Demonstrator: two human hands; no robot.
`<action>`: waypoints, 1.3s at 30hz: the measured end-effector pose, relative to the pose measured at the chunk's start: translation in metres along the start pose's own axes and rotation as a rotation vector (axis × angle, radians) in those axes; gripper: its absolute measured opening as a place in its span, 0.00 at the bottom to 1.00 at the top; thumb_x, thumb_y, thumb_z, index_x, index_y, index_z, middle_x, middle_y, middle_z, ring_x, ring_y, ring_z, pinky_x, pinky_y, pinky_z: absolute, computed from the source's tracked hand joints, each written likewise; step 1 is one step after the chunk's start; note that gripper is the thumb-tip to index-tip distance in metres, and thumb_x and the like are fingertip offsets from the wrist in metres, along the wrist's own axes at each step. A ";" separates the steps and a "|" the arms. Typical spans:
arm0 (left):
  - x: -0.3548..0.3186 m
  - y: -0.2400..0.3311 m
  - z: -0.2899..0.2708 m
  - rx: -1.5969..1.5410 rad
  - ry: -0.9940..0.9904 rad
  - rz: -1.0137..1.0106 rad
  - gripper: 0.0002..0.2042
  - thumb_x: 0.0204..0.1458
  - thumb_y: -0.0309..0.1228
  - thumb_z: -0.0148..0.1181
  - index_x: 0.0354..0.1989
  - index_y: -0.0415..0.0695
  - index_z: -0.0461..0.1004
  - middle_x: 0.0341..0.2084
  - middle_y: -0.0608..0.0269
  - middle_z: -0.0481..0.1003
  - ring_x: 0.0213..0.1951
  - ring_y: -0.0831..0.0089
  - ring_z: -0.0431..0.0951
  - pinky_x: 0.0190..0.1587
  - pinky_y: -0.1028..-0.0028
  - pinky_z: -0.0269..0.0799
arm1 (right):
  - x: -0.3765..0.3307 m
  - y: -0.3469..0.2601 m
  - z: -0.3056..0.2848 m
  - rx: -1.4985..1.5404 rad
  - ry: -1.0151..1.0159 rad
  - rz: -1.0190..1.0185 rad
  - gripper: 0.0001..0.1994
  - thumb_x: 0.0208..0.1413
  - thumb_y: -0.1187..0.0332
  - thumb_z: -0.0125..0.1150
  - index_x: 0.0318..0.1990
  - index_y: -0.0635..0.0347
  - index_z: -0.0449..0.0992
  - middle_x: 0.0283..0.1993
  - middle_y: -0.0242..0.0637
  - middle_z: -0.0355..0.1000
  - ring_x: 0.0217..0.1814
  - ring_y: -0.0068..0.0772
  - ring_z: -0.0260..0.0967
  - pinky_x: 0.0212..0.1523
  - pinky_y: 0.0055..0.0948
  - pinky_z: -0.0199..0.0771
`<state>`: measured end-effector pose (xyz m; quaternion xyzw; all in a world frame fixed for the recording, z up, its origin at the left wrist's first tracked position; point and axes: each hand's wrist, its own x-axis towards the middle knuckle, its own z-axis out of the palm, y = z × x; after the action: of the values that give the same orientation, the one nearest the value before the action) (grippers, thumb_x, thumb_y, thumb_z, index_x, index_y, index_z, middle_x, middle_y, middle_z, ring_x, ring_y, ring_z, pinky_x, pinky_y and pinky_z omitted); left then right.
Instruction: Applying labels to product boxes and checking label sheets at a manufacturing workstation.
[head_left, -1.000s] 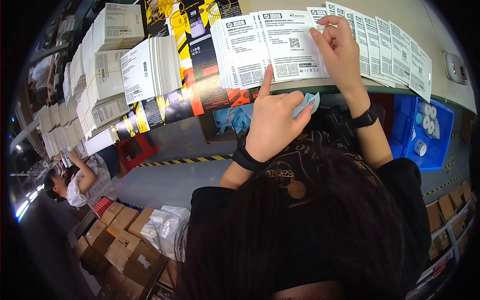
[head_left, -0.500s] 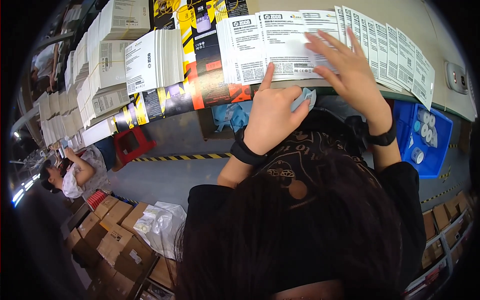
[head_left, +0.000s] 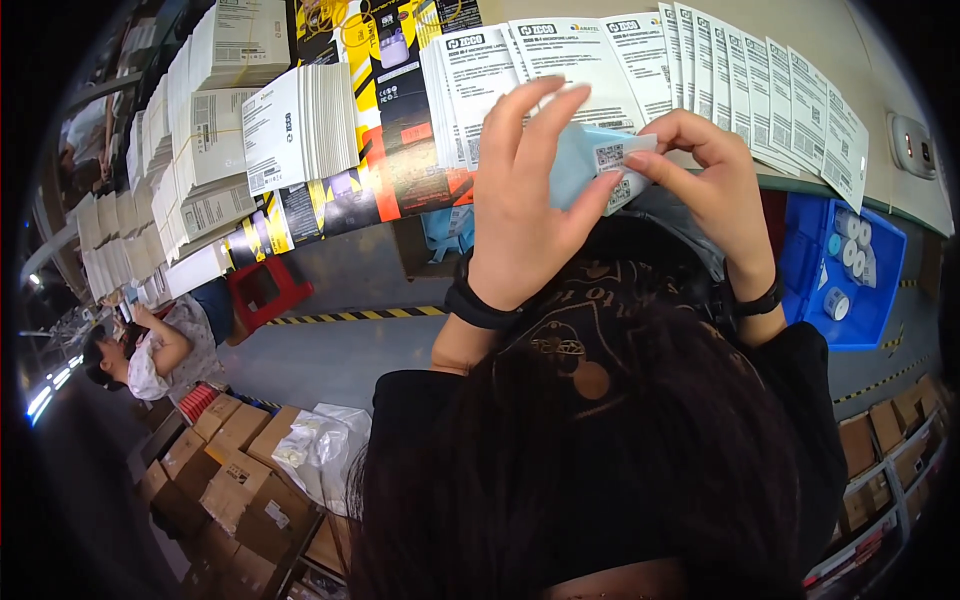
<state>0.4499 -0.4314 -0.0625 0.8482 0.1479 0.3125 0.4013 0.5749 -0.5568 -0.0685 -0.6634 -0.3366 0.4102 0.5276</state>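
My right hand (head_left: 705,175) pinches the edge of a light blue label sheet (head_left: 572,165) between thumb and forefinger. Small white labels with square codes (head_left: 612,155) show on the sheet. On its other side is my left hand (head_left: 525,190), with fingers stretched apart and the thumb against the sheet's lower part. Under and beyond the hands, white printed cards (head_left: 560,60) lie overlapped along the table edge. More of these cards (head_left: 800,110) fan out to the right. The sheet and my left hand cover parts of the middle cards.
Stacks of white cards (head_left: 275,135) stand on the left over black-and-yellow printed sheets (head_left: 395,120). A blue bin (head_left: 860,325) with white rolls sits below the table at right. A red stool (head_left: 270,290), cardboard boxes (head_left: 240,490) and another person (head_left: 165,350) are at left.
The blue label sheet has come up in front of the cards. My right hand has moved down from the cards and closed on its edge. My left hand has lifted its fingers and spread them.
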 end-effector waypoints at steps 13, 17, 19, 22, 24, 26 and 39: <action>0.002 0.006 0.008 -0.147 -0.187 -0.184 0.15 0.39 0.26 0.63 0.38 0.41 0.70 0.28 0.56 0.73 0.27 0.63 0.74 0.34 0.68 0.69 | 0.007 -0.001 -0.003 -0.064 0.211 -0.367 0.08 0.46 0.79 0.57 0.36 0.65 0.72 0.37 0.38 0.69 0.41 0.27 0.66 0.40 0.21 0.65; 0.002 0.005 0.006 -0.092 -0.286 -0.234 0.11 0.39 0.27 0.64 0.31 0.40 0.72 0.28 0.55 0.73 0.26 0.64 0.73 0.27 0.71 0.68 | 0.012 0.000 -0.003 0.192 0.399 -0.402 0.14 0.47 0.79 0.56 0.44 0.65 0.68 0.41 0.42 0.68 0.43 0.29 0.66 0.42 0.23 0.66; 0.002 0.005 0.004 -0.134 -0.280 -0.283 0.10 0.39 0.27 0.63 0.30 0.40 0.72 0.27 0.56 0.73 0.26 0.64 0.73 0.27 0.71 0.68 | 0.011 -0.002 -0.001 0.318 0.493 -0.385 0.17 0.47 0.79 0.56 0.47 0.65 0.67 0.42 0.43 0.68 0.43 0.30 0.65 0.42 0.24 0.66; 0.002 0.005 0.003 -0.191 -0.282 -0.378 0.08 0.39 0.27 0.63 0.27 0.40 0.72 0.25 0.56 0.73 0.26 0.65 0.74 0.28 0.72 0.68 | 0.007 -0.004 0.003 0.422 0.260 -0.281 0.26 0.46 0.79 0.57 0.56 0.63 0.59 0.37 0.40 0.68 0.40 0.26 0.66 0.42 0.23 0.66; 0.004 0.002 0.004 -0.145 -0.204 -0.257 0.08 0.39 0.27 0.63 0.28 0.40 0.72 0.23 0.58 0.73 0.25 0.65 0.73 0.30 0.71 0.68 | 0.004 -0.004 0.005 0.387 0.191 -0.216 0.29 0.46 0.80 0.58 0.58 0.63 0.57 0.35 0.38 0.68 0.39 0.25 0.66 0.42 0.22 0.66; 0.007 -0.001 0.005 -0.119 -0.164 -0.197 0.08 0.39 0.26 0.63 0.28 0.40 0.72 0.22 0.59 0.73 0.24 0.65 0.73 0.32 0.71 0.68 | 0.001 -0.002 0.006 0.317 0.045 -0.087 0.34 0.45 0.81 0.58 0.61 0.61 0.51 0.32 0.35 0.68 0.37 0.22 0.66 0.42 0.21 0.67; 0.003 -0.019 0.006 -0.200 -0.103 -0.127 0.08 0.37 0.23 0.64 0.28 0.38 0.72 0.18 0.62 0.72 0.21 0.72 0.72 0.32 0.72 0.68 | 0.009 -0.005 0.012 0.142 0.295 -0.239 0.33 0.44 0.83 0.58 0.60 0.63 0.54 0.29 0.32 0.67 0.34 0.19 0.66 0.40 0.19 0.66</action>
<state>0.4559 -0.4210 -0.0791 0.8078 0.1487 0.2556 0.5100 0.5678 -0.5423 -0.0664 -0.6327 -0.3021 0.2660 0.6616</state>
